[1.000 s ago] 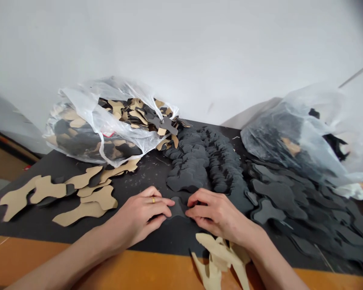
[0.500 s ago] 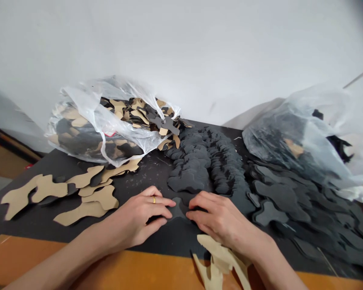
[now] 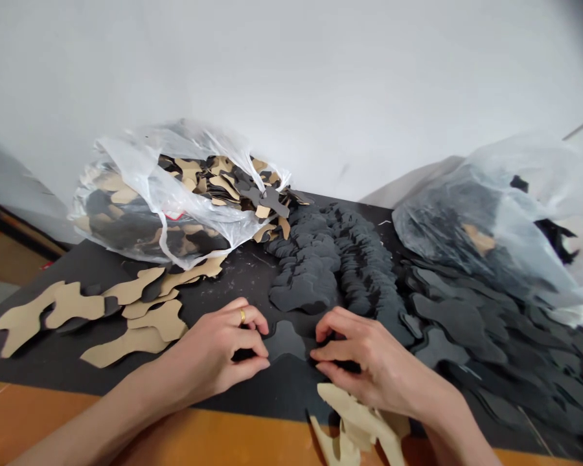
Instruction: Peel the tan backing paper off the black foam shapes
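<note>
Between my hands a dark grey lobed, flat cut piece (image 3: pixel 286 340) lies on the black table top. My left hand (image 3: pixel 226 343) is at its left edge, with thumb and index fingertips close together in a pinch on it. Facing it, my right hand (image 3: pixel 364 353) has its curled fingers and thumb at the piece's right edge. The edges under the fingertips are partly hidden. Just beyond are overlapping rows of dark cut pieces (image 3: pixel 306 285). Below my right hand lie curled beige strips (image 3: pixel 352 414).
Beige cut pieces (image 3: pixel 150 320) lie at left before an open clear plastic bag (image 3: pixel 140 175) of beige and dark pieces. On the right, loose dark pieces (image 3: pixel 466 323) spread below another plastic bag (image 3: pixel 505 213). A white wall (image 3: pixel 320 84) stands behind.
My hands have moved apart slightly, left hand leftward and right hand rightward. More of the dark grey piece shows between them. The view has shifted a little.
</note>
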Available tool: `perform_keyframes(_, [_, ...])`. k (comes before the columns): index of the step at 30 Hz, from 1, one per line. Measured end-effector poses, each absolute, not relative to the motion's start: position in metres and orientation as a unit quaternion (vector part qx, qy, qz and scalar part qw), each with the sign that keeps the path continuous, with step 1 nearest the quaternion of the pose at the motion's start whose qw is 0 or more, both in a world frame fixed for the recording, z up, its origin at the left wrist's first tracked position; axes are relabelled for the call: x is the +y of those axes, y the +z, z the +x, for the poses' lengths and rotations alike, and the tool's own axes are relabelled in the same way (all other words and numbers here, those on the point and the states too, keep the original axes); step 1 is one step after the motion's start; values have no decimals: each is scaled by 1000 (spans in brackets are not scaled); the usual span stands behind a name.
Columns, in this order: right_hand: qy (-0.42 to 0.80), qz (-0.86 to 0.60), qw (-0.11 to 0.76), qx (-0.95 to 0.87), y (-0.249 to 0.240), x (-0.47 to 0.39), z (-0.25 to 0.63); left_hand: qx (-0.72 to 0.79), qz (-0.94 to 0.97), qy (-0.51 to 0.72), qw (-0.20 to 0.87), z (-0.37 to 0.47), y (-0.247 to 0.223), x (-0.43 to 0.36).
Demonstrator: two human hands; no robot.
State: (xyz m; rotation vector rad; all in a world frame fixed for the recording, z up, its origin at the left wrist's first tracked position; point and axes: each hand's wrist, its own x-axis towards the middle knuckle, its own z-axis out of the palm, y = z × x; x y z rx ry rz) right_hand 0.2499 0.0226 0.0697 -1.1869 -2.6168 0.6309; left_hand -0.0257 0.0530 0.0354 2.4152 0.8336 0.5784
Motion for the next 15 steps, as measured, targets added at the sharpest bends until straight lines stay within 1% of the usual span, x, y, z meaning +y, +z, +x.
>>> perform_keyframes(3, [220, -422, 121, -871, 61, 24, 244, 330, 887, 222, 235, -18, 30, 50])
perform_keyframes(7, [186, -481, 147, -844, 47, 23, 228, 370, 884, 185, 218, -10, 26, 46])
perform_keyframes(11, [216, -523, 150, -811, 46, 19, 218, 388, 871, 161, 254, -9, 29, 47])
perform_keyframes(15, [253, -513, 184, -799, 50, 18, 216, 375, 867, 155, 288, -12, 31, 49])
